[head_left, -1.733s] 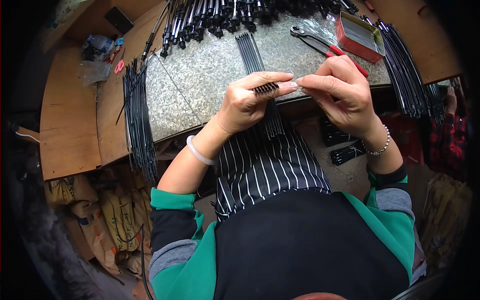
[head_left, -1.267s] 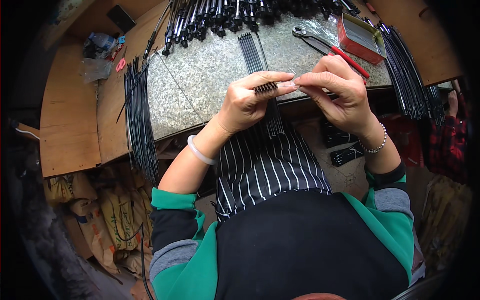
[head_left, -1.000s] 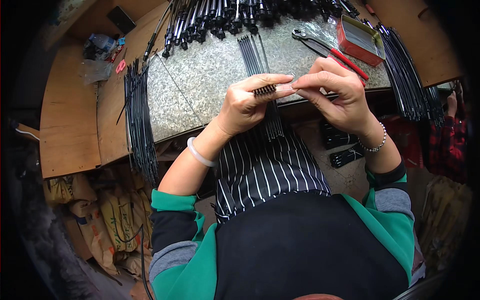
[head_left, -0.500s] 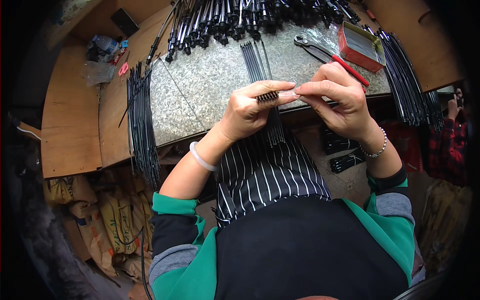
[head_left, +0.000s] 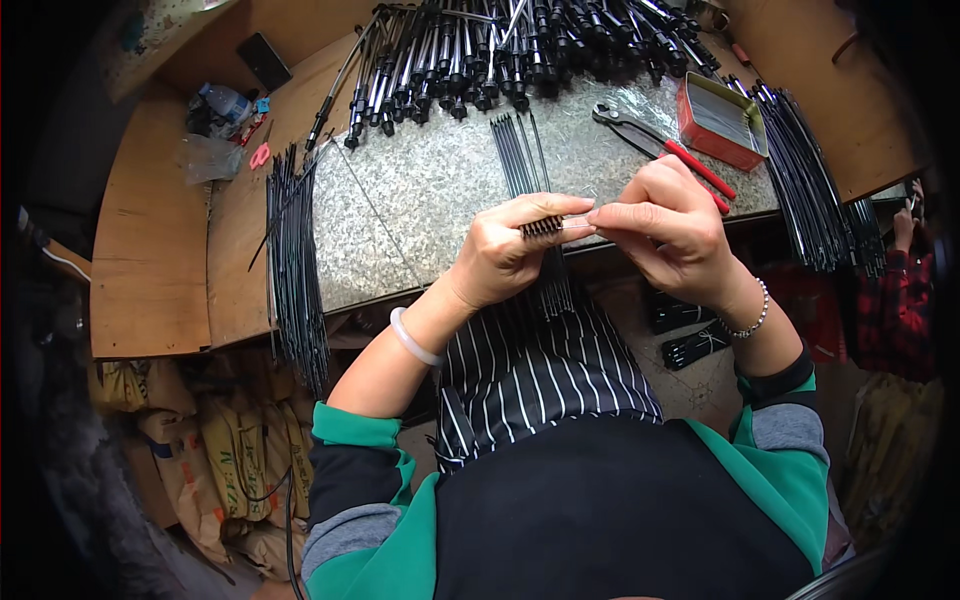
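My left hand [head_left: 505,245] is closed around a short black ribbed piece like a coil spring [head_left: 541,226], which shows between its fingers. The thumb and index finger reach to the right. At their tips my right hand [head_left: 680,225] pinches with thumb and index finger; a thin, shiny bit shows there, too small to name. Both hands are raised over the table's near edge. Beneath the left hand runs a row of thin dark rods [head_left: 515,160], whose near ends hang past the edge over my striped apron [head_left: 540,370].
Many black-and-silver rod assemblies [head_left: 455,60] are piled at the back of the stone-topped table [head_left: 355,220]. Red-handled pliers [head_left: 690,168] lie beside a red tin [head_left: 700,135]. Bundles of dark rods hang over the left [head_left: 295,270] and right [head_left: 810,180] edges. Another person's plaid sleeve [head_left: 905,300] shows at far right.
The view has shifted slightly, so the table and both hands sit a little lower in the picture. The hands keep nearly the same pose, fingertips still together.
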